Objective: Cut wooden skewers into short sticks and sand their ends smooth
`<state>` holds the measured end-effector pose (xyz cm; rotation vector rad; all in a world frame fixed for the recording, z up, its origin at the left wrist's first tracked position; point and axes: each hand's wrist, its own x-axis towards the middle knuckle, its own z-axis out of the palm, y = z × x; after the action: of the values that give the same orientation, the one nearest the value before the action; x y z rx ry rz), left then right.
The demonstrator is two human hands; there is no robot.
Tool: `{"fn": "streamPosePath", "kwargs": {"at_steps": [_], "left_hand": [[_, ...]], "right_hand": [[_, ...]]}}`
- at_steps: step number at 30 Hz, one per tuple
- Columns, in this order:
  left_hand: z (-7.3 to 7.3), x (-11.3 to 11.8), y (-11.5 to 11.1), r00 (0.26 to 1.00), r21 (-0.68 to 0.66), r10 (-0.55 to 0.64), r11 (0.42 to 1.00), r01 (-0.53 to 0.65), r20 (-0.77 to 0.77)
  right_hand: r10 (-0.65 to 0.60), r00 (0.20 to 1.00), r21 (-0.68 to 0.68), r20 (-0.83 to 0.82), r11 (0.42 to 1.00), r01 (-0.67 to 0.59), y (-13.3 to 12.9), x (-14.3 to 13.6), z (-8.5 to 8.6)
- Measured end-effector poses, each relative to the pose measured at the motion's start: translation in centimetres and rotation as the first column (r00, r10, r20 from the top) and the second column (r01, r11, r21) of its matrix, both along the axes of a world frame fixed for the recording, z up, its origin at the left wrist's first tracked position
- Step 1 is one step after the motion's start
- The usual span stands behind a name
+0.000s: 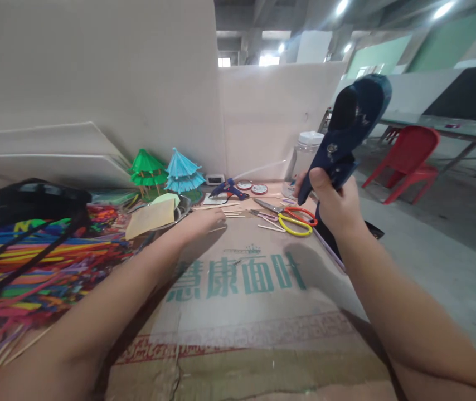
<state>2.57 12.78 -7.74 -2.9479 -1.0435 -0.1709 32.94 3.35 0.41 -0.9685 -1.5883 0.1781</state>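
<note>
My right hand (338,200) is raised at the right, wrapped round a dark blue hand tool (342,133) with a rounded end and a screw in its side; its exact kind is unclear. My left hand (204,223) reaches low over the cardboard, fingers stretched towards short wooden sticks (234,214). Whether it touches them is hard to see. To the right of it lie orange-handled scissors (299,213) and yellow-handled scissors (295,225). A blue glue gun (230,190) lies behind the sticks.
Green (148,167) and light blue tiered paper models (183,171) stand at the back. Beside them is a metal bowl (184,207) with paper over it. Colourful pipe cleaners (54,262) and a black bag (33,206) fill the left. A clear jar (305,150) stands behind my right hand.
</note>
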Motion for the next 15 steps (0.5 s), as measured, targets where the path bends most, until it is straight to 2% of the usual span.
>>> {"fn": "streamPosePath", "kwargs": {"at_steps": [3,7,11,15], "left_hand": [[-0.4,0.0,0.3,0.999,0.045,0.045,0.998,-0.046,0.019],[-0.2,0.6,1.2,0.985,0.101,0.167,0.980,-0.171,0.044],[-0.7,1.6,2.1,0.972,0.058,0.233,0.971,-0.232,-0.006],[-1.6,2.5,2.7,0.955,-0.004,0.294,0.956,-0.294,-0.023]], "right_hand": [[0.009,0.999,-0.010,-0.046,1.000,-0.010,-0.3,-0.1,0.2],[-0.008,0.999,0.002,-0.052,1.000,0.008,-0.4,-0.2,0.2],[0.014,1.000,0.008,-0.005,1.000,-0.014,-0.4,-0.2,0.1],[-0.015,0.999,0.021,0.039,1.000,0.014,-0.5,-0.1,0.2]]}}
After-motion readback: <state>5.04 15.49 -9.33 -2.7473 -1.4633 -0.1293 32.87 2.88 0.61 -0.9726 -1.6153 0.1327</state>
